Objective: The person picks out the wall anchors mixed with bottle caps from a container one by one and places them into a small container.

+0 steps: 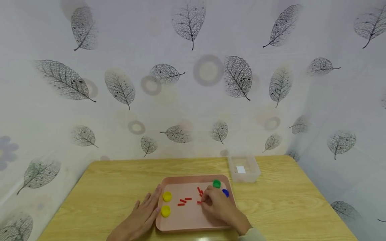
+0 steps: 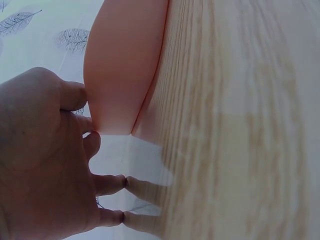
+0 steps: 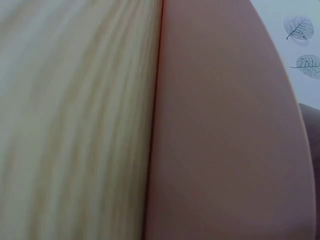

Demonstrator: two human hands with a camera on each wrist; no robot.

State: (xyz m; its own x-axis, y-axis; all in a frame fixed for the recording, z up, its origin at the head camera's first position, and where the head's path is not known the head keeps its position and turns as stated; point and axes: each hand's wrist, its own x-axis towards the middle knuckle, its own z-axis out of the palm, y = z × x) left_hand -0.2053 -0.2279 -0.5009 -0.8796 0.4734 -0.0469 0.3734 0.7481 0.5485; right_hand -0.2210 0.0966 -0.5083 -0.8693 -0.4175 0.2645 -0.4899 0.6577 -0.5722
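A pink tray (image 1: pixel 193 224) lies on the wooden table. At its left rim rests my left hand (image 1: pixel 140 214), fingers spread and fairly straight; the left wrist view shows the fingertips along the tray's outer wall (image 2: pixel 125 70). Over the tray's right half, my right hand (image 1: pixel 218 204) has thumb and forefinger brought together on a small red strip (image 1: pixel 199 202), whose end sticks out. Other red strips (image 1: pixel 200 190) lie just beyond these fingers, partly covered. More red strips (image 1: pixel 183 201) lie mid-tray. In the right wrist view the tray wall (image 3: pixel 225 125) hides most of that hand.
Two yellow round caps, one farther back (image 1: pixel 167 196) and one nearer (image 1: pixel 165 211), sit at the tray's left. A green cap (image 1: pixel 216 183) and a blue cap (image 1: pixel 225 192) are at its right. Behind stands a clear plastic box (image 1: pixel 252 176), before a leaf-patterned curtain (image 1: pixel 181 110).
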